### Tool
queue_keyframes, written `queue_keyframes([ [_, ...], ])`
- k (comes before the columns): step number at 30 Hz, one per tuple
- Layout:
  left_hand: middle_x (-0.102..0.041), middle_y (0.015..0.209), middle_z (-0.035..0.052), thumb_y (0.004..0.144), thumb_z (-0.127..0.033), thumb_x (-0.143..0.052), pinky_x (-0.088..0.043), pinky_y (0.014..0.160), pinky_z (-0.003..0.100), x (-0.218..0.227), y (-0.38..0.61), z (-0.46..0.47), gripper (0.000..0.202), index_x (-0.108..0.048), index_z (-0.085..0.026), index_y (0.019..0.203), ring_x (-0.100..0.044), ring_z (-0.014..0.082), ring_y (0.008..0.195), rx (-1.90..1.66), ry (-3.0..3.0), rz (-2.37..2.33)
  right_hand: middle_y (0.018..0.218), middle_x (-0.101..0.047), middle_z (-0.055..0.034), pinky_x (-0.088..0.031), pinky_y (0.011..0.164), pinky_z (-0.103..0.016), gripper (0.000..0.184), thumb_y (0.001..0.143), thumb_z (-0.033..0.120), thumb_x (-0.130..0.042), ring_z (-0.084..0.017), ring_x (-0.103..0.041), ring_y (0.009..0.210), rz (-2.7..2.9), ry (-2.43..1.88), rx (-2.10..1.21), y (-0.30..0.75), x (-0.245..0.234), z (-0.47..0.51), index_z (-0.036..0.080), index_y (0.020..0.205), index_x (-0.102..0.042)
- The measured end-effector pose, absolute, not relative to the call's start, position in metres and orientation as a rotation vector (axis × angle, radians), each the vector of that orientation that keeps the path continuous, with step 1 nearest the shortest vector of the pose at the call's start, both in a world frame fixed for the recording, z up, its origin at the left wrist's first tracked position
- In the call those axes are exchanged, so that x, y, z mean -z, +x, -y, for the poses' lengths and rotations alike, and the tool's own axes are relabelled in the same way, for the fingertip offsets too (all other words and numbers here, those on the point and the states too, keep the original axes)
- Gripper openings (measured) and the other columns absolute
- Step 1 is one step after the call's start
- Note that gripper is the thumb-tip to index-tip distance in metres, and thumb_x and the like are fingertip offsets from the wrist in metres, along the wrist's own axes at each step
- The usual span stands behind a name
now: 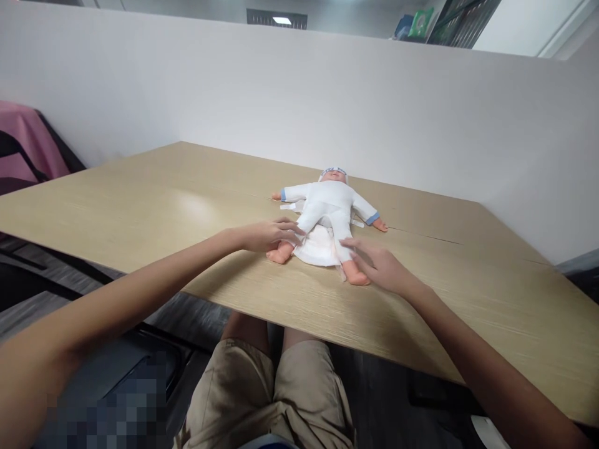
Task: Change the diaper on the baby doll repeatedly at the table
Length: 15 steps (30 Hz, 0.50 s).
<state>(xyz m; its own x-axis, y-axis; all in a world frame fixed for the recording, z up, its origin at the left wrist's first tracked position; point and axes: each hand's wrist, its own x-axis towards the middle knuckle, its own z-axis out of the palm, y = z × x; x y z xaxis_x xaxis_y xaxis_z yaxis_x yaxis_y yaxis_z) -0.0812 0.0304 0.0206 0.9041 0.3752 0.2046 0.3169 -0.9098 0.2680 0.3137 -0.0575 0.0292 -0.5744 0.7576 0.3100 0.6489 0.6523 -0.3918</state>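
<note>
A baby doll [331, 198] in a white suit with blue cuffs lies on its back, arms spread and head toward the wall. Beneath its hips and between its legs, an unfolded white diaper [318, 248] shows, with its tabs sticking out at both sides of the waist. My left hand [271, 234] rests at the doll's leg on the left, fingers stretched out and apart. Over the other leg, my right hand [377, 263] has its fingers extended against the white trouser. Neither hand is wrapped around anything.
The doll lies on a light wooden table [154, 199] whose front edge is above my lap. A white partition [262, 93] rises behind it. Pink cloth [35, 134] hangs over a chair at the left. A green packet [421, 23] is visible beyond the partition.
</note>
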Motion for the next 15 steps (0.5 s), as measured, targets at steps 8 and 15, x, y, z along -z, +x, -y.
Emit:
queue_keyframes([
  [8, -0.071, 0.142, 0.0149, 0.101, -0.06, -0.066, -0.05, 0.114, 0.053, -0.034, -0.053, -0.002, 0.053, -0.073, -0.019, 0.134, -0.058, 0.0378, 0.126, -0.405, 2.868, -0.84, 0.134, -0.072, -0.0214, -0.056, 0.105, -0.049, 0.04, 0.109, 0.026, -0.057, -0.038, -0.069, 0.121, 2.468, -1.344, 0.325, 0.265, -0.011, 0.079, 0.017, 0.144, -0.074],
  [15, -0.073, 0.124, 0.0138, 0.099, -0.039, -0.065, -0.051, 0.102, 0.046, -0.034, -0.029, 0.002, 0.028, -0.07, -0.02, 0.119, -0.061, 0.0354, 0.117, -0.426, 2.909, -1.123, 0.101, -0.078, -0.0103, -0.046, 0.077, -0.037, 0.026, 0.108, 0.027, -0.052, -0.029, -0.069, 0.093, 2.198, -1.412, 0.118, 0.277, -0.015, 0.052, 0.022, 0.113, -0.077],
])
